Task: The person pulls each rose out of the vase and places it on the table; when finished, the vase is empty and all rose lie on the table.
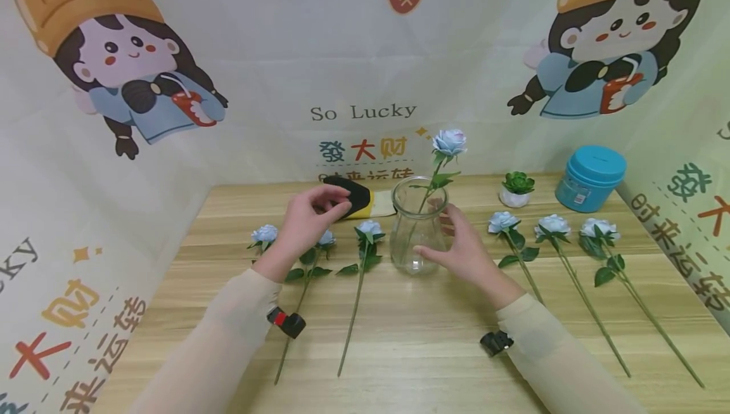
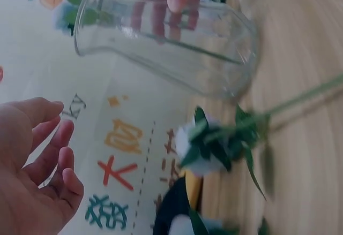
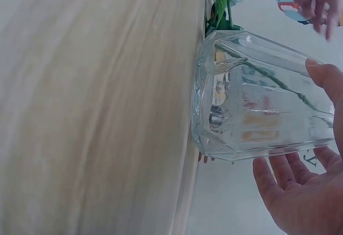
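Note:
A clear glass vase (image 1: 416, 243) stands on the table with one pale blue rose (image 1: 449, 142) leaning in it, its stem visible through the glass. My right hand (image 1: 464, 249) holds the side of the vase, thumb in front and fingers behind. In the right wrist view, the thumb and fingers of that hand (image 3: 308, 187) lie on opposite sides of the glass vase (image 3: 262, 96). To the left of the vase, my left hand (image 1: 310, 217) hovers above the flowers with loosely bent fingers and nothing in them. The left wrist view shows that hand (image 2: 40, 165) apart from the vase (image 2: 166, 47).
Three roses lie left of the vase, one at its side (image 1: 369, 230); three more lie right, including a middle one (image 1: 552, 227). Behind are a black and yellow object (image 1: 356, 198), a small potted succulent (image 1: 516, 189) and a blue tub (image 1: 590, 179). A printed cloth surrounds the table.

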`<action>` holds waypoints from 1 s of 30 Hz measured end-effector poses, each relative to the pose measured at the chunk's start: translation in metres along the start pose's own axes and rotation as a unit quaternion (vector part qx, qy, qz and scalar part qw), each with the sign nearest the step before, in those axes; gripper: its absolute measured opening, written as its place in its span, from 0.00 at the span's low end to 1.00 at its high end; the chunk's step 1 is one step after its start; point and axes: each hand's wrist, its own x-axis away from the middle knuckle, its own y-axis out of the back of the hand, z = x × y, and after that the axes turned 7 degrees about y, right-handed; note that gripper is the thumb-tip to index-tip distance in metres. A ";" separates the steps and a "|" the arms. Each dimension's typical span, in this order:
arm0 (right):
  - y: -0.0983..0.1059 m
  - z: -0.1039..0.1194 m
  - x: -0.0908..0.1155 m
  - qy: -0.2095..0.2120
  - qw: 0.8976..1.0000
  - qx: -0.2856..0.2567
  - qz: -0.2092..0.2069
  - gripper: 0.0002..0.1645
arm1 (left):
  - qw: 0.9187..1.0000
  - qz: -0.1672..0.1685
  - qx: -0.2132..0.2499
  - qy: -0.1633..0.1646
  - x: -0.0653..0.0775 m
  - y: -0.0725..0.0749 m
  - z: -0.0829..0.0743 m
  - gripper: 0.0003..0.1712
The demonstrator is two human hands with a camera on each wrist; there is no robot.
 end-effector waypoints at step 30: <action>0.001 -0.006 -0.002 0.037 0.999 0.001 -0.001 0.55 | 0.986 0.143 0.030 -0.080 -0.072 -0.085 -0.072 0.14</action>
